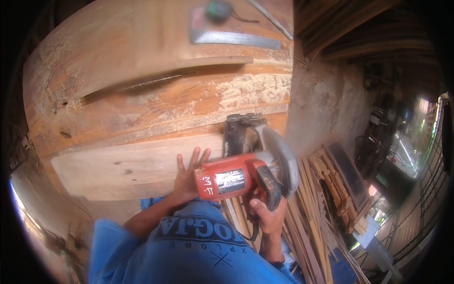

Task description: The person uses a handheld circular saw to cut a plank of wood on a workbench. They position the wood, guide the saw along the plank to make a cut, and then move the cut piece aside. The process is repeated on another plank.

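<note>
A red circular saw (pixel 222 177) with a black handle and a grey blade guard sits across the right end of a pale wooden board (pixel 127 165). My right hand (pixel 268 213) is wrapped round the saw's rear handle. Fingers spread, my left hand (pixel 188 175) lies on the board just left of the saw's motor housing, which hides part of it. The saw's dark base plate (pixel 234 135) reaches over the board's far edge. The blade itself is hidden by the guard and the saw's body.
The board lies along the near edge of a worn wooden workbench (pixel 118 113). Sawdust (pixel 250 90), a metal square (pixel 241 39) and a blurred tape measure (pixel 218 10) are on the far part. Wood strips (pixel 307 227) and offcuts (pixel 338 184) lie below to the right.
</note>
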